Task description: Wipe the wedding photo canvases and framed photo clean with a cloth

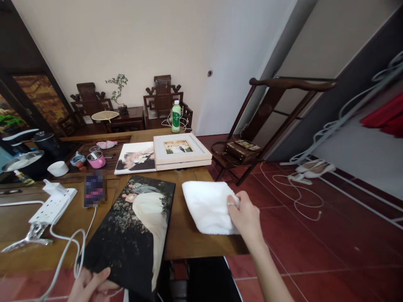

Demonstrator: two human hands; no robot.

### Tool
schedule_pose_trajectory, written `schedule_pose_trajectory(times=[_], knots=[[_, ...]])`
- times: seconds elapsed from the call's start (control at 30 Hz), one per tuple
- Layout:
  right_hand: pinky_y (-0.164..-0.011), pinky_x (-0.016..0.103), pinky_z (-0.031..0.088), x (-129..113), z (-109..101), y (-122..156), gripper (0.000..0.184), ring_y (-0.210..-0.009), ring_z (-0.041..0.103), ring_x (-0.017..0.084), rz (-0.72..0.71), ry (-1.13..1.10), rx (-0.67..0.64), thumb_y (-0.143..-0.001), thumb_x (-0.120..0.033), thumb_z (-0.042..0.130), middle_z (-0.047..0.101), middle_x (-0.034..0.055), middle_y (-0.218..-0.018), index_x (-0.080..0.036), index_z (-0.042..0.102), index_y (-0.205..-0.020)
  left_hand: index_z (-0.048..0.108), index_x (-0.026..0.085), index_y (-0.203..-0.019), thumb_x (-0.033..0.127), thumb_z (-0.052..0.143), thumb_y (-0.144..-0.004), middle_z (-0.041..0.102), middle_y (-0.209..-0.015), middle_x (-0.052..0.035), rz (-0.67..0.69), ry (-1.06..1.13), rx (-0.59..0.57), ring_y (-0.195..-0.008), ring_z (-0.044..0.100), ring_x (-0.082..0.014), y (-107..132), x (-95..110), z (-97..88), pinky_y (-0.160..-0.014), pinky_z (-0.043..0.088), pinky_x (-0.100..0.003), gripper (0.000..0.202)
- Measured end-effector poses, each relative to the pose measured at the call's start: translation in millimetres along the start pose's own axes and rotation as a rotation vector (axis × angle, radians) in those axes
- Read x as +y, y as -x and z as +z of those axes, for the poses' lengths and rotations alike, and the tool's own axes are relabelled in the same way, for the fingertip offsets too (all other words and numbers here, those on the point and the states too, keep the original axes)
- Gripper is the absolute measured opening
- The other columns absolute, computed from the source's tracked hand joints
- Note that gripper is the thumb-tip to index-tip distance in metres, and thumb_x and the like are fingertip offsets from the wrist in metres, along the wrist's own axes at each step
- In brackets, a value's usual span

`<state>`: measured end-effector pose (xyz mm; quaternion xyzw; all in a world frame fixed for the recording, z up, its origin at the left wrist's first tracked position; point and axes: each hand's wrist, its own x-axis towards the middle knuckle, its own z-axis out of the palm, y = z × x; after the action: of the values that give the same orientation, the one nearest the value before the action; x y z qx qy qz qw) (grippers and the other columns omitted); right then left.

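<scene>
My left hand [92,285] grips the near-left corner of a dark wedding photo panel [135,226], thumb on its face. The panel slopes from the hand up onto the wooden table [179,247], its far end near the stacked frames. At the table's right edge, my right hand [245,212], with a ring on one finger, is closed on the right side of a folded white towel [208,205]. The towel lies on the tabletop, apart from the panel. Some fingertips of the right hand are hidden against the cloth.
White photo frames [201,153] lie stacked at the back, beside another photo panel [138,167]. A green bottle [176,117] stands behind them. Leftward are a power strip [52,205], white cables [67,247] and a pink cup [96,159]. A wooden chair [252,134] stands to the right.
</scene>
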<state>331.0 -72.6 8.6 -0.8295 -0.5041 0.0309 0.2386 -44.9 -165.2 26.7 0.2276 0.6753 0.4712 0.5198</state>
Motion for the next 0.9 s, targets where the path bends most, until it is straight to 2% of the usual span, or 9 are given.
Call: schedule_pose_trajectory(times=[0.13,0.27,0.37,0.53,0.63,0.73,0.8,0.83,0.9], knots=[[-0.054,0.031,0.033,1,-1,5,0.026,-0.061,0.059,0.027,0.031,0.021,-0.007,-0.09,-0.041,0.038,0.064,0.0083,-0.07,-0.02,0.049,-0.101,0.051,0.015,-0.122,0.036,0.092,-0.037,0.072,-0.063,-0.0047,-0.001,-0.024,-0.023,-0.051,0.069,-0.0252,-3,9,-4.3,-0.03,0.038,-0.016,0.097],[-0.057,0.033,0.04,11,-10,19,0.044,-0.067,0.063,0.029,0.082,-0.113,-0.054,-0.082,-0.056,0.047,0.068,0.0088,-0.08,-0.022,0.046,-0.11,0.05,0.015,-0.124,0.031,0.091,-0.04,0.07,-0.059,-0.0022,-0.01,-0.025,-0.063,-0.049,0.069,-0.0252,-6,13,-6.1,-0.031,0.038,-0.017,0.095],[-0.062,0.033,0.045,20,-12,29,0.037,-0.073,0.066,0.028,0.096,-0.265,-0.082,-0.08,-0.049,0.048,0.07,0.0088,-0.083,-0.024,0.046,-0.108,0.053,0.014,-0.12,0.028,0.09,-0.041,0.069,-0.057,-0.0012,0.004,-0.047,-0.054,-0.044,0.066,-0.0221,-9,15,-6.2,-0.031,0.037,-0.017,0.088],[-0.065,0.035,0.048,19,-4,45,0.031,-0.086,0.066,0.031,0.077,-0.291,0.07,-0.083,-0.039,0.043,0.068,0.0129,-0.09,-0.022,0.047,-0.109,0.059,0.014,-0.105,0.028,0.089,-0.042,0.069,-0.06,-0.0014,0.022,-0.056,-0.031,-0.046,0.067,-0.0213,-12,14,-9.6,-0.032,0.036,-0.017,0.071],[-0.069,0.04,0.049,14,-5,59,0.035,-0.087,0.062,0.031,-0.093,-0.242,0.282,-0.084,-0.041,0.051,0.063,0.0129,-0.092,-0.02,0.049,-0.111,0.06,0.016,-0.091,0.026,0.088,-0.044,0.065,-0.054,0.0012,-0.002,-0.067,-0.014,-0.05,0.067,-0.0219,-13,12,-12.3,-0.034,0.037,-0.017,0.056],[-0.08,0.044,0.048,4,-7,81,0.029,-0.097,0.057,0.03,-0.483,-0.163,0.521,-0.078,-0.033,0.067,0.059,0.011,-0.1,-0.023,0.055,-0.102,0.06,0.016,-0.083,0.024,0.086,-0.046,0.059,-0.049,0.0042,-0.022,-0.064,-0.001,-0.048,0.066,-0.0207,-14,14,-13.0,-0.035,0.035,-0.017,0.046],[-0.089,0.048,0.045,-7,-3,94,0.024,-0.108,0.053,0.031,-0.754,-0.111,0.457,-0.076,-0.026,0.07,0.058,0.0102,-0.111,-0.025,0.058,-0.097,0.058,0.017,-0.08,0.022,0.086,-0.045,0.06,-0.052,0.0045,-0.004,-0.063,-0.005,-0.047,0.065,-0.0184,-14,15,-12.8,-0.034,0.035,-0.016,0.045],[-0.093,0.05,0.043,-13,1,99,0.021,-0.114,0.05,0.032,-0.82,-0.091,0.386,-0.077,-0.025,0.069,0.056,0.0109,-0.119,-0.025,0.059,-0.096,0.057,0.017,-0.079,0.022,0.086,-0.044,0.06,-0.054,0.0051,0.006,-0.063,0.001,-0.047,0.064,-0.0171,-15,16,-12.6,-0.034,0.035,-0.016,0.045],[-0.099,0.054,0.039,-26,12,104,0.012,-0.122,0.045,0.034,-0.79,-0.065,0.298,-0.08,-0.026,0.065,0.051,0.0146,-0.13,-0.021,0.061,-0.09,0.054,0.018,-0.074,0.021,0.086,-0.043,0.057,-0.052,0.0076,0.026,-0.063,0.018,-0.042,0.059,-0.0131,-14,17,-12.0,-0.034,0.039,-0.016,0.045]])
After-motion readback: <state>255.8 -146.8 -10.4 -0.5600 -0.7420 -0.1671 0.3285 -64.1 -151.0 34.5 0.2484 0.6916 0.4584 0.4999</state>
